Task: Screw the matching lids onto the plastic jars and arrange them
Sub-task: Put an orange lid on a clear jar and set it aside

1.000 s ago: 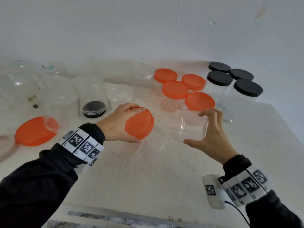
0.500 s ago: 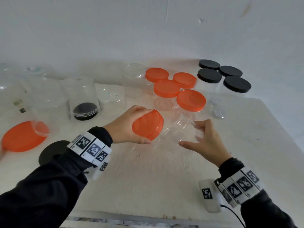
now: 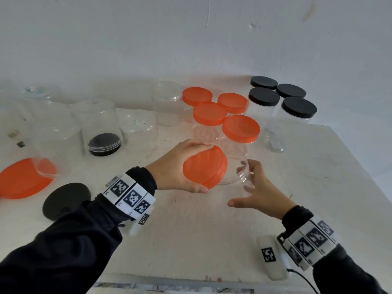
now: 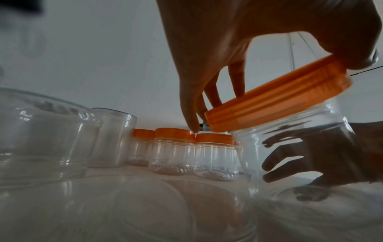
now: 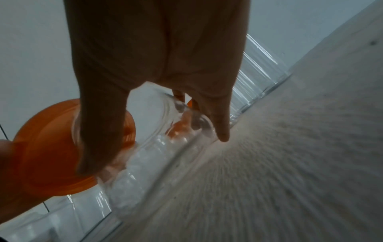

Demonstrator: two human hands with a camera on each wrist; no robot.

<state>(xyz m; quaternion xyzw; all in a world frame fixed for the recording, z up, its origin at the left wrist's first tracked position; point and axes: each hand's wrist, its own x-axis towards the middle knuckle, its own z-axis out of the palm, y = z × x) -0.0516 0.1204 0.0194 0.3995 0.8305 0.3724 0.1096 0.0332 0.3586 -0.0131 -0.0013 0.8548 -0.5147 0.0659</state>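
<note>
My left hand point(image 3: 199, 168) grips an orange lid point(image 3: 210, 166) by its rim, tilted on edge, above the middle of the table. Its right edge meets the mouth of a clear plastic jar point(image 3: 235, 166), which my right hand point(image 3: 240, 183) holds with thumb and spread fingers round its wall. In the left wrist view the orange lid point(image 4: 277, 96) sits slanted on top of the clear jar point(image 4: 290, 147), and the right hand's fingers point(image 4: 311, 155) show through the plastic. The right wrist view shows the clear jar point(image 5: 165, 147) under my palm and the orange lid point(image 5: 45, 155) at its left.
Several orange-lidded jars point(image 3: 240, 128) stand just behind my hands and several black-lidded jars point(image 3: 299, 107) at the back right. Open clear jars point(image 3: 137, 130) line the back left. A large orange lid point(image 3: 21, 179) and a black lid point(image 3: 65, 200) lie at the left.
The left hand has carried the orange lid rightward up to the jar's mouth. The right hand has drawn the jar nearer and tipped it towards the lid.
</note>
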